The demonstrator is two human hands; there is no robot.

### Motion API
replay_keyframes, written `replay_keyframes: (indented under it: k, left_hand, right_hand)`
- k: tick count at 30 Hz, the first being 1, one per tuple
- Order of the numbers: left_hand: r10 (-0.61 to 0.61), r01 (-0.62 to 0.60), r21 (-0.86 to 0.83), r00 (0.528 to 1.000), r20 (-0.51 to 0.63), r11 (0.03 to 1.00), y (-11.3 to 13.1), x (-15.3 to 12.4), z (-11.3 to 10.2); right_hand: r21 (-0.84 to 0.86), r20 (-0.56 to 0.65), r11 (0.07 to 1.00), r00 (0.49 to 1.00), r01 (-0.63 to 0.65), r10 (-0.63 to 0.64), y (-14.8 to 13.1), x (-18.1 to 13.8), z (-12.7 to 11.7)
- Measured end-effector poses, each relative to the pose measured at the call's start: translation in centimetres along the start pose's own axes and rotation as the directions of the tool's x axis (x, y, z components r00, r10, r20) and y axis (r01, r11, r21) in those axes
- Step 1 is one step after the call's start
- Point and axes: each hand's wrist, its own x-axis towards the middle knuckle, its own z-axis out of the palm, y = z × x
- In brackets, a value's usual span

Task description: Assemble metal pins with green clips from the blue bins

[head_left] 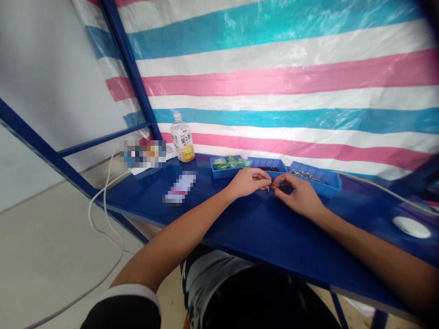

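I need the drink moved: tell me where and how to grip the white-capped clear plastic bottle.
Probably best around the broad body of the upright bottle, below its tapering neck, coming from its right: a gap separates it from the blue plastic bin holding green items, while a blurred multicoloured item sits close on its left.

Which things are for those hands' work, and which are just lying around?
Probably for the work:
small held piece
bin of green things
bin of black bits
bin of metal pieces

Probably just lying around:
drink bottle
blurred flat thing
white oval thing
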Motion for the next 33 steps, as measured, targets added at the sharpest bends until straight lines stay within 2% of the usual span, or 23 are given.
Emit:
replay_keyframes:
  k: [12, 19, 25, 33]
  left_hand:
    - [0.002, -0.008, 0.084, 0.998, 0.069, 0.996, 0.4, -0.4, 0.2]
    - [0.135, -0.135, 0.144, 0.991, 0.010, 0.980, 0.0, -0.1, -0.3]
    - [0.138, -0.119, 0.203, 0.987, -0.081, 0.972, -0.2, 0.1, -0.6]
    - [0.165, -0.143, 0.220, 0.982, -0.088, 0.965, 0.8, -0.5, 0.0]
  right_hand:
    - [0.096, -0.074, 0.991, 0.992, -0.093, 0.100, 0.4, -0.1, -0.1]
    - [0.185, -0.022, 0.974, 0.990, -0.130, 0.136, 0.4, -0.1, 0.2]
    - [0.215, 0.000, 0.964, 0.987, -0.155, 0.159, 0.7, -0.2, 0.3]
    - [0.278, 0.008, 0.950, 0.990, -0.138, 0.142, 0.2, -0.2, 0.3]
